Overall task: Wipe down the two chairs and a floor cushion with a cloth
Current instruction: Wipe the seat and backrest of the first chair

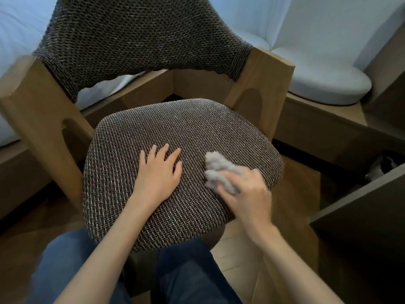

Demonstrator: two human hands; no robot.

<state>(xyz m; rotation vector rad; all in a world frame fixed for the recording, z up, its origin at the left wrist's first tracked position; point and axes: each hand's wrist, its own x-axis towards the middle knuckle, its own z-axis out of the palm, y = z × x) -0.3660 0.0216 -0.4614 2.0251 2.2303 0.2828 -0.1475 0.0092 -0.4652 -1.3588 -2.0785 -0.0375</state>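
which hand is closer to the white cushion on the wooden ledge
Right. The right hand, gripping the grey cloth, is at the right edge of the chair seat, below and left of the white cushion. The left hand lies flat mid-seat, farther left.

Blurred: right hand (246, 195), cloth (215, 166); chair backrest (140, 40) top cropped.

Soft, dim light; right hand (247, 194) and cloth (218, 167) motion-blurred (wide-angle edges bend).
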